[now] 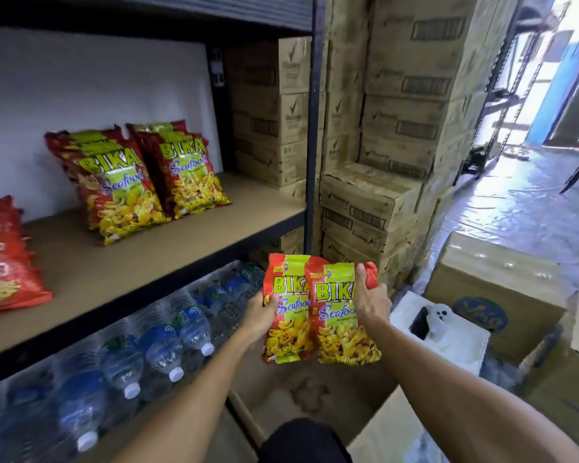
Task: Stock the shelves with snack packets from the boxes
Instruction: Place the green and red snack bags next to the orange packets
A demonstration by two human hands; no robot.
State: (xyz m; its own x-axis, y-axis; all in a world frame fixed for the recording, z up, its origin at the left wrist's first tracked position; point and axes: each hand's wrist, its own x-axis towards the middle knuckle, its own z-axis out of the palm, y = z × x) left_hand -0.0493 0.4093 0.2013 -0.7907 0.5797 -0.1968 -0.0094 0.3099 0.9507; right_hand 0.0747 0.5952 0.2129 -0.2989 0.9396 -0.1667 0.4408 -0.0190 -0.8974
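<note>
Red film is looking slippery: below the shelf [188, 252], my left hand [259, 315] is pinching the left packet [281, 335], my right hand [370, 297] is clutching the right packet [341, 329] by a corner; either could be dropping.

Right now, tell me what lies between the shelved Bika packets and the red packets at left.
Only bare shelf board separates the Bika packets from the red packets, per the head view.

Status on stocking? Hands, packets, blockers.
Left hand grips left Bika packet, right hand grips right Bika packet. Both held below middle shelf, not yet placed. Nothing seen blocking the shelf.
</note>
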